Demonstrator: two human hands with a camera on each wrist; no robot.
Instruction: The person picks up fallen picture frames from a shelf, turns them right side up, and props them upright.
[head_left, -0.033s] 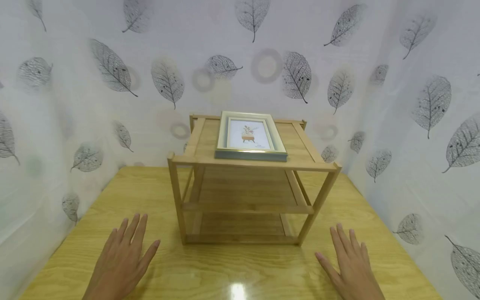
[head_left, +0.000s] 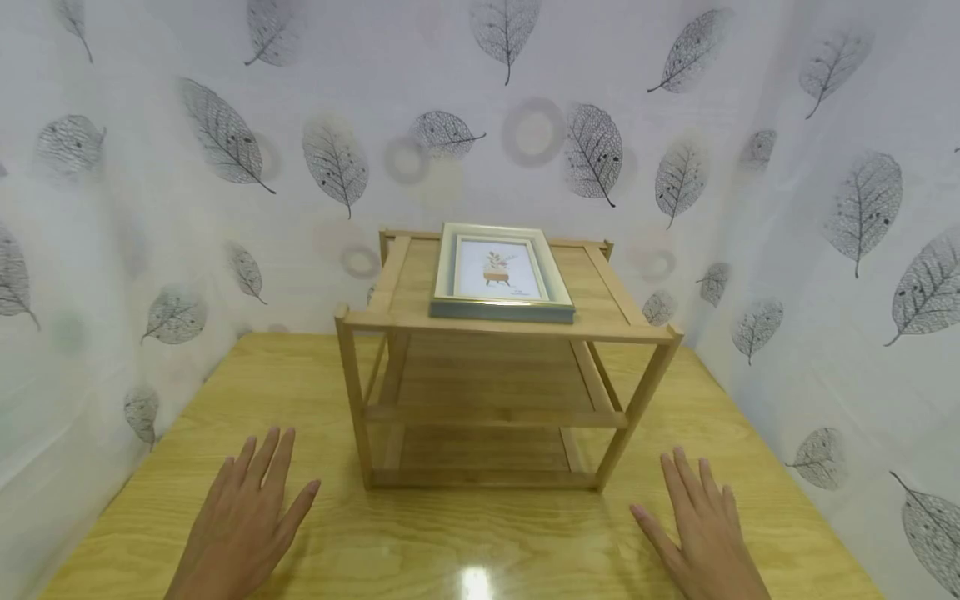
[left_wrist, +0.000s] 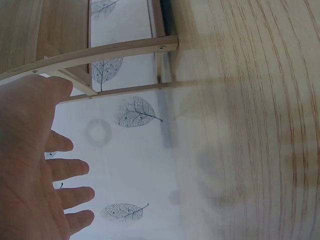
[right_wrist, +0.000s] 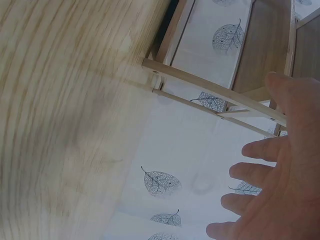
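A wooden shelf rack [head_left: 495,418] with three tiers stands in the middle of the table. On its top tier lies a picture frame [head_left: 501,310], face up, with a cream and gold border around a print of flowers in a pot. My left hand [head_left: 243,517], palm down with fingers spread, is over the table in front of the rack's left side. On the other side, my right hand [head_left: 701,529] is held the same way, apart from the rack's front right leg. Both hands hold nothing, as the wrist views of the palms also show.
The wooden table [head_left: 420,542] carries the rack and extends on both sides of it. A white curtain [head_left: 300,50] with a grey leaf print hangs close behind and along the left and right edges. The rack's lower tiers [head_left: 487,375] are bare.
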